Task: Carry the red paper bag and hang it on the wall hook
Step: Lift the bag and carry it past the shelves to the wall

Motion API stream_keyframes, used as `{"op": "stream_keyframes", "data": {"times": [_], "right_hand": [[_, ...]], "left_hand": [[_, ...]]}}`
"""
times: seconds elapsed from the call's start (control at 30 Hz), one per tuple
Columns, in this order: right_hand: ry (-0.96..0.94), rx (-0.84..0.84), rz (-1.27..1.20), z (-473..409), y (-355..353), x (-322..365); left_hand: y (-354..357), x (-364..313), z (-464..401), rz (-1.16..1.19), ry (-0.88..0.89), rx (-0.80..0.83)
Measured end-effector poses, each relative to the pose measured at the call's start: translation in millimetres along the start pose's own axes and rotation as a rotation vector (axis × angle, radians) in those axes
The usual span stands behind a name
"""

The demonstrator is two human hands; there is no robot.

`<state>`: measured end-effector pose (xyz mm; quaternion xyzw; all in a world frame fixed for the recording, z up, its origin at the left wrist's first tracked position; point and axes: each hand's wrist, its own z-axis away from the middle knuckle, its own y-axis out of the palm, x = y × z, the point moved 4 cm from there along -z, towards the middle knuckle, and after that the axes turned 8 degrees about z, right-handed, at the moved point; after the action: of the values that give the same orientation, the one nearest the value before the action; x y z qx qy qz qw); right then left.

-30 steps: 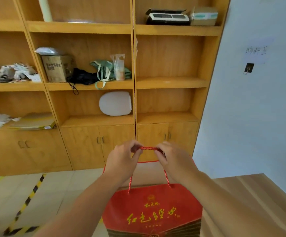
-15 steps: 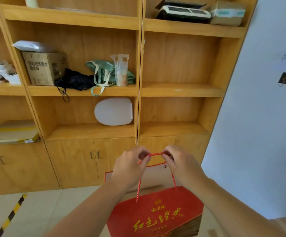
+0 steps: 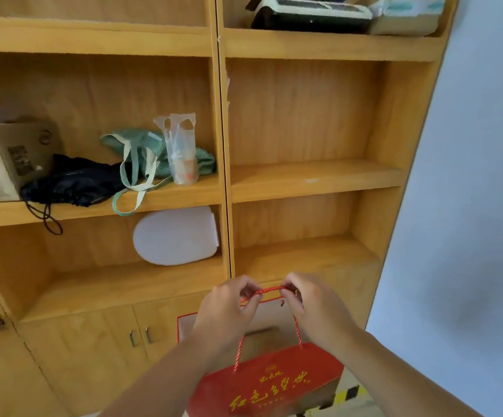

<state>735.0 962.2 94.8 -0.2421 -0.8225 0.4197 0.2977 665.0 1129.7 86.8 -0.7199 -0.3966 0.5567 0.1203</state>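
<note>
The red paper bag [image 3: 270, 383] with gold lettering hangs low in the middle of the view, its open top facing the shelves. Its twisted red cord handle [image 3: 270, 291] is stretched level between my two hands. My left hand [image 3: 224, 311] pinches the left end of the cord and my right hand [image 3: 313, 308] pinches the right end. Both hands are held out in front of me at the height of the lowest open shelf. The wall hook is out of view.
A tall wooden shelf unit [image 3: 223, 188] fills the view ahead, holding a cardboard box [image 3: 6, 161], a black bag [image 3: 72, 182], a green tote [image 3: 142, 152], a plastic-wrapped cup [image 3: 182, 152] and a white oval lid [image 3: 175, 236]. A pale wall [image 3: 470, 206] stands to the right.
The view has moved closer to the shelves and turned left, so the wall hook has left the frame on the right. Both hands keep their hold on the cord handle.
</note>
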Motion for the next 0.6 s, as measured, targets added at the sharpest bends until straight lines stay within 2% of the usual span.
{"op": "stream_keyframes", "data": {"times": [0.23,0.4,0.6], "right_hand": [[0.163,-0.023,0.047,-65,7,-78],[0.3,-0.038,0.137,-83,4,-124],[0.537,-0.068,0.292,-89,-10,-173]], "left_hand": [[51,-4,-121,0.018,0.12,0.132],[101,-18,-177,0.122,0.191,0.199],[166,-35,-239,0.291,0.311,0.38]]}}
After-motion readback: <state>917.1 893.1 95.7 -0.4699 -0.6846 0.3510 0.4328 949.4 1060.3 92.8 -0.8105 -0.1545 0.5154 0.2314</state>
